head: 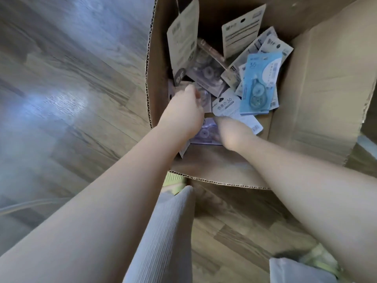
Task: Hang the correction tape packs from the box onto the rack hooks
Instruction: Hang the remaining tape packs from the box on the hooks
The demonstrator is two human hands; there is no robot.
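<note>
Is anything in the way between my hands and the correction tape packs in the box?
Nothing visible. Both the left hand and right hand are already inside the open cardboard box, right on the loose correction tape packs. The rack isn't in view, so the way there can't be judged.

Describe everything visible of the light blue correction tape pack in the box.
The light blue correction tape pack is a card-backed pack, printed "36" near its top, with a clear blister over a rounded blue dispenser on its lower half. It lies face up, slightly tilted, on top of other packs at the right side of the cardboard box. Neither hand touches it.
</note>
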